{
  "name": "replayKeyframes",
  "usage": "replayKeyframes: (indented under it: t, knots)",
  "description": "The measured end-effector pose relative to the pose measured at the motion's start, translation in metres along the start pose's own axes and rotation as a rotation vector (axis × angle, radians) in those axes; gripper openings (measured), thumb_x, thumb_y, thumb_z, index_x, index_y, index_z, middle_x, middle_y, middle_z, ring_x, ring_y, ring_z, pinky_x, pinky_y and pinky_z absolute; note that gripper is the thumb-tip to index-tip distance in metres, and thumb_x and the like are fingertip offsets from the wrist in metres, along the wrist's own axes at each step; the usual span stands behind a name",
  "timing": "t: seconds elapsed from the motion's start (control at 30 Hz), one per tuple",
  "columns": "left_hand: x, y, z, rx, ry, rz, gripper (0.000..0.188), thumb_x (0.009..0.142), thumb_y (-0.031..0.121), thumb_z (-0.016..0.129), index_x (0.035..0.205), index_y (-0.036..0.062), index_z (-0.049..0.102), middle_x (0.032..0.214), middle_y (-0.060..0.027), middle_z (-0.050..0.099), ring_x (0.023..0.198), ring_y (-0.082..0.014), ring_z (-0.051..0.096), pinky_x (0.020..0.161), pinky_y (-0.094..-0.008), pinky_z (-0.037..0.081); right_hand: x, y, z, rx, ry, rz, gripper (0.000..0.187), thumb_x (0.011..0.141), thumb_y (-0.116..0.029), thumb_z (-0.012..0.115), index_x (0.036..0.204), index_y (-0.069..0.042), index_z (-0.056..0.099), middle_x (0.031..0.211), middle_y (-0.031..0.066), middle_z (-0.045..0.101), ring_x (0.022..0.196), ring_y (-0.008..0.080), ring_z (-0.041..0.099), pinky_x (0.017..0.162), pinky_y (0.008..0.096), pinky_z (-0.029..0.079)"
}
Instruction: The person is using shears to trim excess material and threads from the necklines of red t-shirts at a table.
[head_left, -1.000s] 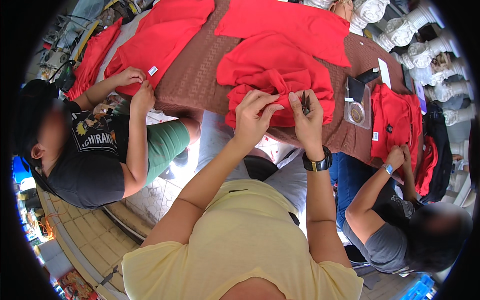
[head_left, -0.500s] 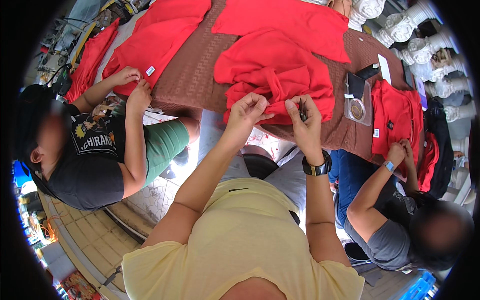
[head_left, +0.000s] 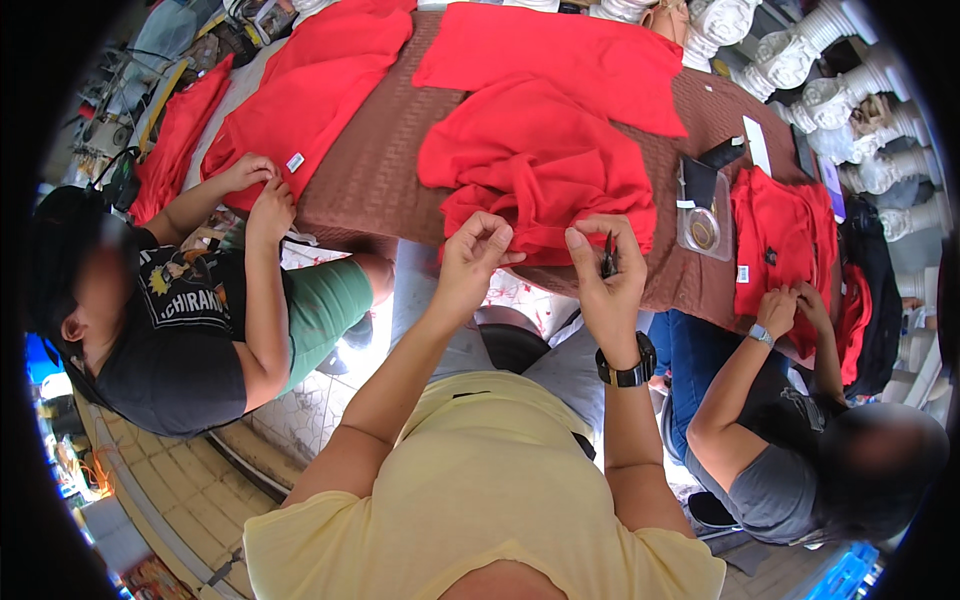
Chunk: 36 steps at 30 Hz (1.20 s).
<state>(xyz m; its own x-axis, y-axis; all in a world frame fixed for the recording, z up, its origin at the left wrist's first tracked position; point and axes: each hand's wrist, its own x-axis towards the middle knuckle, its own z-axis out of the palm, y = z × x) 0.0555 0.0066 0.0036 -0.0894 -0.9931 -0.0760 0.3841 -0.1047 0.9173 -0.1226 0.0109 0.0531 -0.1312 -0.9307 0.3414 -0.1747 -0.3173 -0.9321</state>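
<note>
A bunched red garment [head_left: 540, 150] lies in front of me on the brown-covered table, its near edge hanging over the rim. At that edge, my left hand [head_left: 474, 252] is closed, pinching the red cloth between thumb and fingers. My right hand [head_left: 613, 268] is closed round small dark thread snips [head_left: 608, 258], whose tips point up between the fingers. Its thumb tip is at the same cloth edge; whether it grips the cloth too, I cannot tell. The stretch of hem between both hands runs nearly straight.
Another red cloth [head_left: 550, 60] lies flat beyond. A clear plastic box [head_left: 706, 232] with a round item and a black pouch [head_left: 697, 185] lie to the right. One person at each side handles red garments [head_left: 785, 230]. White ornate columns [head_left: 785, 55] stand at the far right.
Both my hands have shifted slightly lower in the picture, and the view has tilted a little. The left hand still pinches the cloth; the snips remain in my right.
</note>
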Motion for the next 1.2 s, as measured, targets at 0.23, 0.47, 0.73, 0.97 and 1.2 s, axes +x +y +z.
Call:
replayKeyframes:
  t: [0.23,0.47,0.73,0.97,1.2]
  knots:
    - [-0.006,0.009,0.010,-0.085,-0.023,-0.005,0.013,0.106,0.018,0.056,0.101,0.0067,0.056,0.098,0.0013,0.051,0.089,-0.0085,0.055,0.094,-0.0347,0.054,-0.032,0.002,0.012,0.127,-0.256,0.261,0.021,0.102,-0.019,0.064,0.091,-0.001,0.060,0.073,-0.0029,0.054,0.067,0.0028,0.043,0.056,0.0222,0.034]
    - [-0.012,0.010,0.008,0.010,-0.071,0.050,0.011,0.104,0.014,0.059,0.100,0.0046,0.055,0.090,-0.0010,0.057,0.077,-0.0084,0.057,0.074,-0.0264,0.051,-0.033,0.003,0.026,0.245,-0.364,0.519,0.051,0.110,-0.041,0.039,0.083,-0.002,0.058,0.064,-0.0056,0.035,0.057,0.0050,0.031,0.051,0.0260,0.025]
    - [-0.014,0.011,0.008,0.140,-0.085,0.201,0.006,0.101,0.003,0.060,0.099,0.0004,0.055,0.095,-0.0037,0.054,0.080,-0.0101,0.059,0.074,-0.0265,0.053,-0.023,0.007,0.024,0.351,-0.390,0.603,0.052,0.109,-0.042,0.045,0.074,-0.004,0.056,0.058,-0.0073,0.035,0.052,0.0032,0.030,0.047,0.0256,0.022]
    - [-0.011,0.007,0.008,0.263,-0.065,0.320,0.003,0.099,0.002,0.060,0.097,0.0010,0.058,0.102,-0.0036,0.054,0.094,-0.0098,0.052,0.083,-0.0248,0.046,-0.020,0.007,0.029,0.362,-0.336,0.623,0.051,0.108,-0.039,0.049,0.068,-0.008,0.052,0.058,-0.0080,0.036,0.050,0.0028,0.030,0.046,0.0256,0.021]
    - [-0.009,-0.003,-0.001,0.125,-0.055,0.300,0.005,0.100,0.004,0.060,0.100,0.0003,0.056,0.115,-0.0080,0.054,0.101,-0.0114,0.058,0.090,-0.0267,0.049,-0.022,0.014,0.018,0.534,-0.406,0.543,0.039,0.106,-0.030,0.052,0.075,-0.007,0.052,0.065,-0.0052,0.041,0.055,0.0040,0.035,0.047,0.0245,0.023]
